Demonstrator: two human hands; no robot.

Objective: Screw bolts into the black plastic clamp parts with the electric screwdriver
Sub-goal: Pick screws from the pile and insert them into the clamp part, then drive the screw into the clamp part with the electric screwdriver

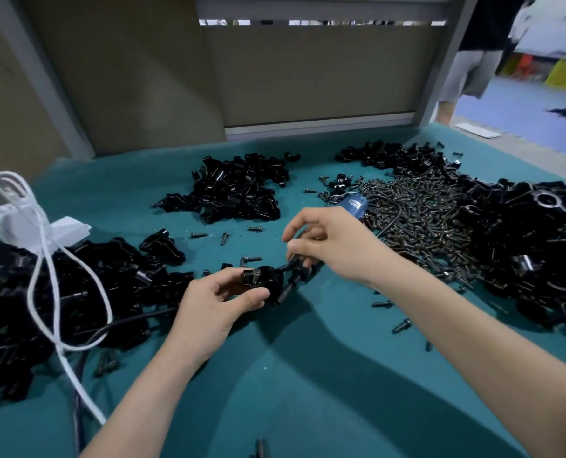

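The left hand point(215, 302) grips a black plastic clamp part point(270, 280), steadying it. Just beside it, the right hand point(327, 246) pinches 1 dark metal bolt point(293, 260), seemingly to seat it. The blue-bodied electric screwdriver point(354, 204) lies just beyond the right hand.

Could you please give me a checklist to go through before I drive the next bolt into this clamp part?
1. Clamp part gripped by the left hand: ok.
2. Right hand pinching a bolt: ok.
3. That bolt lined up with its hole: cannot tell, the fingers and dark parts hide it.
4. Electric screwdriver in hand: not ok, it lies on the table beyond the right hand.
5. Bolt pile stocked, to the right: ok.
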